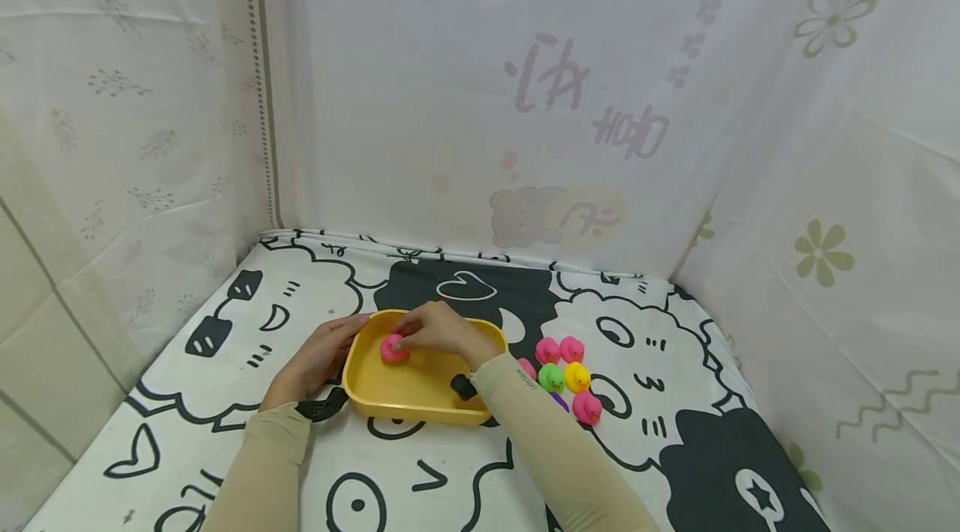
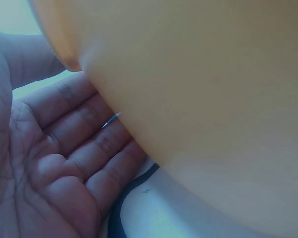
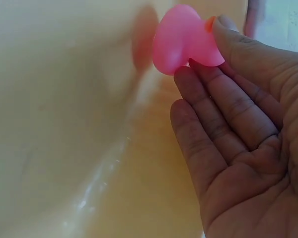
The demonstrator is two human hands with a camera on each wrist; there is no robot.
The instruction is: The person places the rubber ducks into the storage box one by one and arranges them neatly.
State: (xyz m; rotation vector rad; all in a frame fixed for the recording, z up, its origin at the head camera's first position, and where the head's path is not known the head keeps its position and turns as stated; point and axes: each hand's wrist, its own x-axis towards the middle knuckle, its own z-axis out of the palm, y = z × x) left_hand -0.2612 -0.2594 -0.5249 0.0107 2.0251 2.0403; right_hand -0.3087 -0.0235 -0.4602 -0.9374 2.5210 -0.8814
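Observation:
In the head view my right hand (image 1: pixel 437 327) reaches into a yellow plastic basin (image 1: pixel 420 414) and holds a pink rubber duck (image 1: pixel 393 348) near its left end. Seen from the right wrist, thumb and fingertips pinch the duck (image 3: pixel 181 39) beside the basin's wall, its orange beak by the thumb; the other fingers extend below. My left hand (image 1: pixel 330 351) grips the basin's left end. The left wrist view has its thumb at the rim and its fingers (image 2: pixel 97 116) against the outer wall, fingertips hidden behind the basin.
Right of the basin sits a group of small rubber ducks: several pink ones (image 1: pixel 587 407), a green one (image 1: pixel 551 378), a yellow one (image 1: pixel 577 376) and a purple thing partly hidden by my right sleeve. A black-and-white cartoon cloth (image 1: pixel 322 474) covers the table; pale curtains (image 1: pixel 420 98) surround it.

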